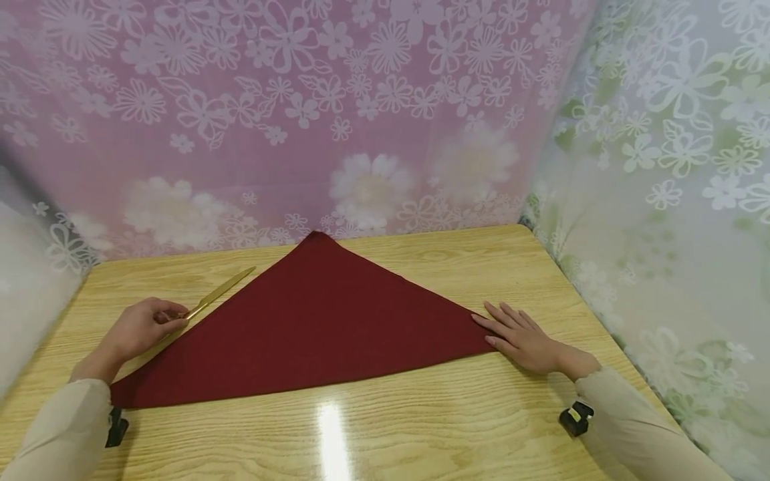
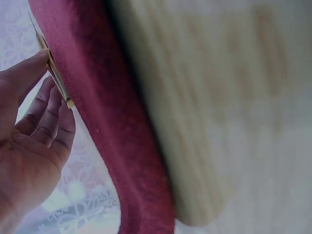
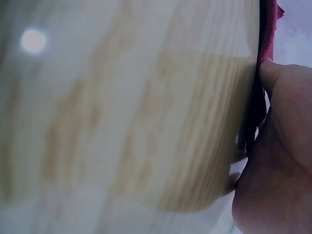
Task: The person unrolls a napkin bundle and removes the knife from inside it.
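Observation:
A dark red cloth [image 1: 313,321] lies as a triangle on the wooden table, its peak at the back edge and its long side toward me. Near its left slope my left hand [image 1: 141,327] pinches the handle of a gold table knife [image 1: 224,286], whose blade points away to the back right. In the left wrist view the thumb and fingers meet around the knife's handle [image 2: 59,82], close beside the cloth's edge. My right hand [image 1: 523,337] rests on the cloth's right corner with its fingers extended. The right wrist view shows its thumb against the cloth edge [image 3: 266,41].
The wooden table [image 1: 415,421] has a bright light reflection at the front. Flowered curtains hang behind it [image 1: 289,133] and along the right side. A black device [image 1: 576,418] is strapped at the right wrist, and another [image 1: 117,427] at the left.

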`<state>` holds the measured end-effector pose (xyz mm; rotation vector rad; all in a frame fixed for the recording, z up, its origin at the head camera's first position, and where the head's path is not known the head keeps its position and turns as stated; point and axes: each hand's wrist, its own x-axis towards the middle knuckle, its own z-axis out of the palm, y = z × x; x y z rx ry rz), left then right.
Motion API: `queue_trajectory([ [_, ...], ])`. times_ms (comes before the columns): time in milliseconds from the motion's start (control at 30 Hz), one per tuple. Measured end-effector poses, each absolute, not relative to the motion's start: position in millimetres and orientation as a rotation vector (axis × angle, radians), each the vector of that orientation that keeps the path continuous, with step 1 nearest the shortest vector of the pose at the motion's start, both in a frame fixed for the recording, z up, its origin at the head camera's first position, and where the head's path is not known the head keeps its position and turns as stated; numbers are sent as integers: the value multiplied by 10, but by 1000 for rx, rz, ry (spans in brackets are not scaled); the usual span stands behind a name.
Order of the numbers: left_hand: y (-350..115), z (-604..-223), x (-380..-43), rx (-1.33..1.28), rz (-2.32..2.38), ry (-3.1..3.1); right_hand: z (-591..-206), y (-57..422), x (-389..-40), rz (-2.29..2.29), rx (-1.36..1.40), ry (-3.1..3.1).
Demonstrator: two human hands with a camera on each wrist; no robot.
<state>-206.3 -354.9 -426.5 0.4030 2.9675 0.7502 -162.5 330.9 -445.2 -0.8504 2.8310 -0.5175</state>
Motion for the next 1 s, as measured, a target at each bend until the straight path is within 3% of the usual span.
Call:
queue_trajectory([
  [500, -3503, -4221, -1967, 409, 681, 3033, -4485, 3390, -1745, -526, -953, 2840],
  [1000, -2882, -3959, -1849, 315, 613, 3305, -4153, 3173, -1909, -470, -674, 3107],
])
